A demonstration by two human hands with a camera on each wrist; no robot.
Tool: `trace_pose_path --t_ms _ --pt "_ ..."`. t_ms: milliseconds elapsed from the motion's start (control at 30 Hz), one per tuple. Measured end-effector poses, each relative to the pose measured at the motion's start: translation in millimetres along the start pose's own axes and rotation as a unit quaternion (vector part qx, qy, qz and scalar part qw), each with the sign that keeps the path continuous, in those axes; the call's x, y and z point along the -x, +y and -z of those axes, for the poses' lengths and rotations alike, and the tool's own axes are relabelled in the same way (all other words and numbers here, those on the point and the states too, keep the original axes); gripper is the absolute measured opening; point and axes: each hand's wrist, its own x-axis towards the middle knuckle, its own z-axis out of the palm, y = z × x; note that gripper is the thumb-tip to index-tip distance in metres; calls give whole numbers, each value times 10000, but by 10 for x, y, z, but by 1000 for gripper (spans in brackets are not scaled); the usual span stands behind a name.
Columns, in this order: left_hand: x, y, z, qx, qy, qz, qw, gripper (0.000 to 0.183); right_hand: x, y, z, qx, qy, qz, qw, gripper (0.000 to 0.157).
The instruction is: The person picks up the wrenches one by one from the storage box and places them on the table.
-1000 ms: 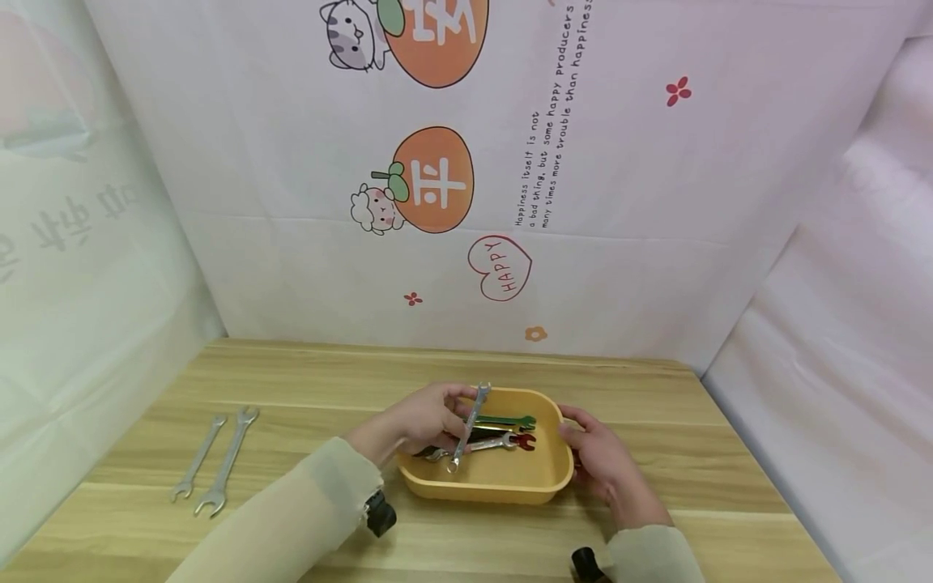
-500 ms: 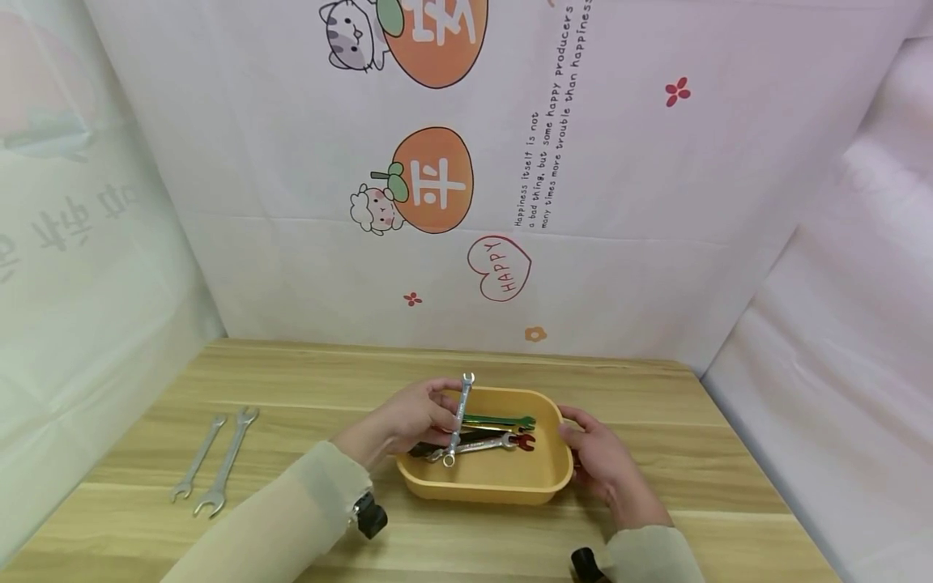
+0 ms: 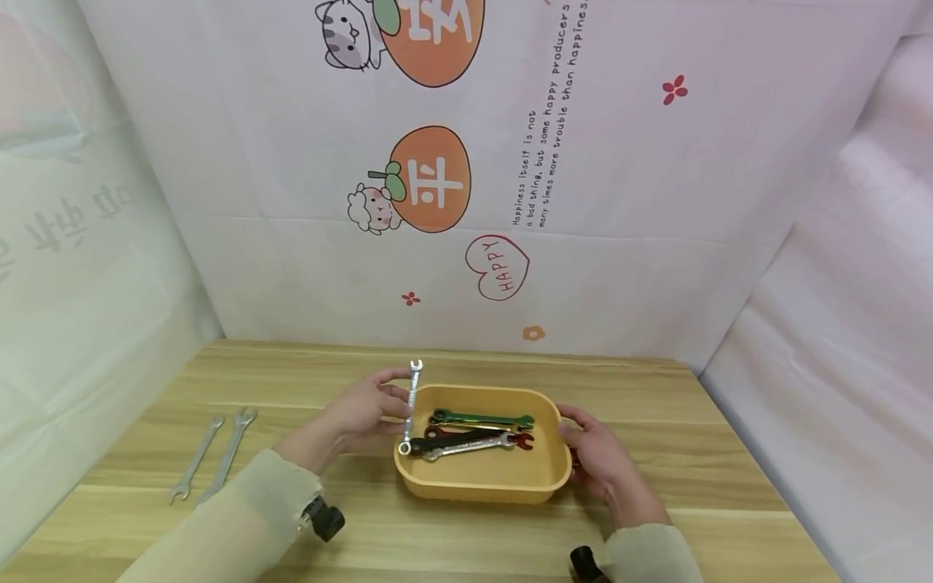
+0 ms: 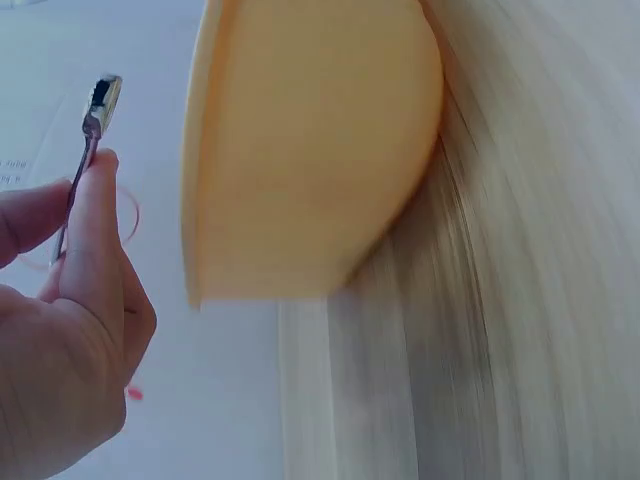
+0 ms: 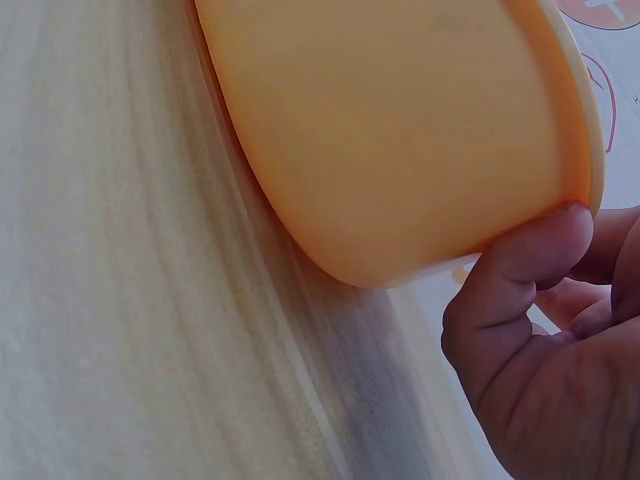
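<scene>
While the left hand (image 3: pixel 364 414) pinches a slim, shiny silver metal combination wrench (image 3: pixel 411 405) between thumb and fingers, the right hand (image 3: pixel 596 456) grips the right end of a rounded-corner yellow bin (image 3: pixel 481 491) that looks like plastic, thumb at the rim and other fingers round the outside. That silver wrench is up at the bin's left end, slightly tilted, open-ended head on top and ring end down by the rim (can't tell if it's actually touching the rim, annoyingly). Inside the bin there's a loose pile: a glossy green metal wrench (image 3: pixel 484 419), a gold-coloured one (image 3: pixel 474 425) tucked right next to it, a black one (image 3: pixel 455 440), a red one (image 3: pixel 525 441) partly buried, and another bright silver one (image 3: pixel 474 446) lying along the near side. Off to the left, two dull grey open-ended wrenches (image 3: pixel 195 463) lie side by side on the wood-grain table (image 3: pixel 437 542), the bigger one partly behind the sleeve. Handling-wise, I'd guess the held one is stiff, pretty light for steel, not fragile at all, but that polished finish could be slick and let it swivel. I'd pinch it mid-shank, across the flat faces, near the balance point. The bin's probably light and a bit flexy, so steadying its rim makes sense.
</scene>
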Motion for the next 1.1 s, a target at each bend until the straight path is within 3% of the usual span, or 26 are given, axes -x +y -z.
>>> trace_pose_path --t_ms 267,767,1100 --pt "222 -68 434 -290 436 -32 9986 69 19 -26 -1 0 -37 11 10000 42" --pt "657 -392 1249 -1157 1162 498 9852 67 2 -13 -12 0 -21 -32 10000 40" --pt "829 -445 1495 -2262 1466 642 9608 58 10 -17 -3 -1 -110 29 9999 41"
